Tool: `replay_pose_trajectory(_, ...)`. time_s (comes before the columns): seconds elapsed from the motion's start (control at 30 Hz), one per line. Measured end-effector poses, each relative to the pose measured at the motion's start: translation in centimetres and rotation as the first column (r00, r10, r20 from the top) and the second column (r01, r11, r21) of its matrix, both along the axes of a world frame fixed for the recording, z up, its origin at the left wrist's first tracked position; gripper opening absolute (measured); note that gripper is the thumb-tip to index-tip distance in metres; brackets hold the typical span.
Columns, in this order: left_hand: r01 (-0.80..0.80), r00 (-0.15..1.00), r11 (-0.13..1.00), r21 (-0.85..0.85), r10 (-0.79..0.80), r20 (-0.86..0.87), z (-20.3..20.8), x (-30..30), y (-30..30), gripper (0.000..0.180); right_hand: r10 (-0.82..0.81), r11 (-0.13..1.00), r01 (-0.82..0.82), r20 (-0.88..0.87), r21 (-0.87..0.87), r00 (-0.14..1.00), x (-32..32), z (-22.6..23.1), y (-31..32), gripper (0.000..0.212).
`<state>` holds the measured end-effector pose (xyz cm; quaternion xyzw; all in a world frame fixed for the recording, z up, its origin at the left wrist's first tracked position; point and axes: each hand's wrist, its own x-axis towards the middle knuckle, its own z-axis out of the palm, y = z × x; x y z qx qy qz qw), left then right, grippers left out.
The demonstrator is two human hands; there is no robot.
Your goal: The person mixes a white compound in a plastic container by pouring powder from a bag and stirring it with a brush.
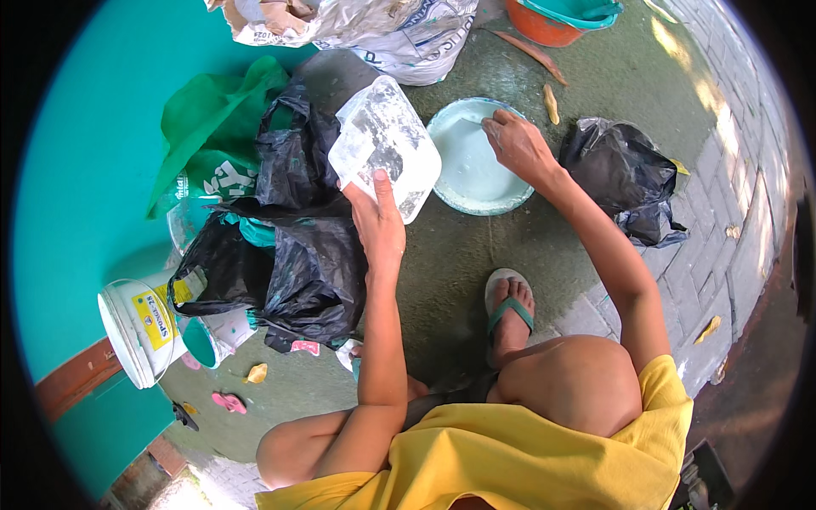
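My left hand (376, 223) grips the lower edge of a rectangular translucent plastic container (387, 144), its thumb lying over the near side. White, powdery smears cover the container, with darker patches showing between them. To its right a round basin (476, 161) stands on the ground, holding a pale, whitish-green liquid. Over the basin's upper right rim hangs my right hand (520, 146), fingers curled together and pointing inward. Whatever they may hold is too small or hidden to make out.
Black plastic bags (310, 272) and a green bag (212, 140) crowd the left, beside a tipped white bucket (140, 331). Another black bag (616, 178) lies right of the basin. Behind are a woven sack (416, 38) and an orange tub (548, 27). My sandalled foot (510, 314) is below the basin.
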<state>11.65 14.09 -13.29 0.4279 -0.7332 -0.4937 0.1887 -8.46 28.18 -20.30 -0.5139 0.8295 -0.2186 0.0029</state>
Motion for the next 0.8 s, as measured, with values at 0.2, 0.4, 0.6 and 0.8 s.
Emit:
replay_pose_trajectory(0.2, 0.002, 1.0, 1.0, 0.018, -0.001, -0.018, -0.1, 0.1, -0.1, 0.079, 0.095, 0.991, -0.103, 0.089, 0.088, 0.991, 3.9, -1.7, 1.4, 0.014)
replay_pose_trajectory(0.4, -0.001, 0.999, 1.0, 0.001, 0.001, -0.04, -0.4, 0.2, -0.4, 0.08, 0.024, 0.999, -0.015, 0.269, -0.036, 0.963, 4.9, 2.6, 3.1, 0.007)
replay_pose_trajectory(0.6, -0.01, 0.998, 1.0, -0.003, 0.01, -0.069, -1.0, -0.1, -0.2, 0.075, -0.01, 0.998, 0.029, 0.292, -0.063, 0.956, 4.4, 0.6, 2.5, 0.009)
replay_pose_trajectory(0.8, -0.001, 0.999, 1.0, -0.002, 0.001, -0.041, -0.2, 0.4, -0.5, 0.082, 0.129, 0.985, -0.156, 0.284, 0.074, 0.95, 8.5, 0.9, 2.9, 0.007)
